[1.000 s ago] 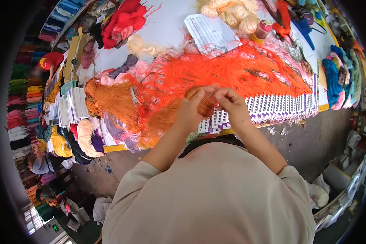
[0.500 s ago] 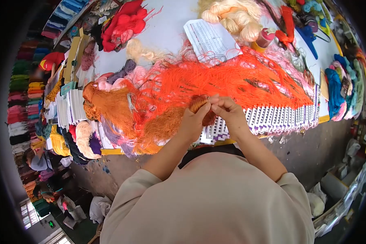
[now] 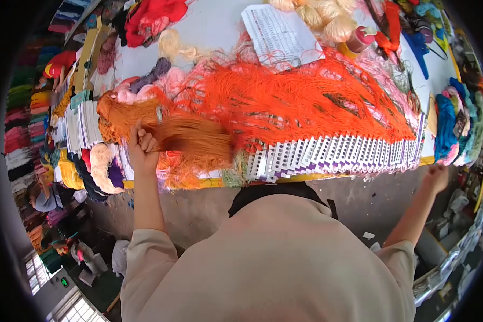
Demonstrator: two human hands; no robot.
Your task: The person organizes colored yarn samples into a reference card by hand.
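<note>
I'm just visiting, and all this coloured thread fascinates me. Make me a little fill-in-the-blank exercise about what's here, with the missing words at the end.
Of the left hand and the right hand, the one nearer the brown skein is the ____.
The printed sheet is coloured ____.
The strip along the table's near edge is coloured ____.

Missing words: left; white; yellow

At the red-orange yarn's (image 3: 290, 96) left end, we see the brown skein (image 3: 196, 140) blurred; beyond that yarn, the printed sheet's (image 3: 279, 35) characters are too small for us, and the picture's top edge crops the cream skeins (image 3: 338, 28).
</note>
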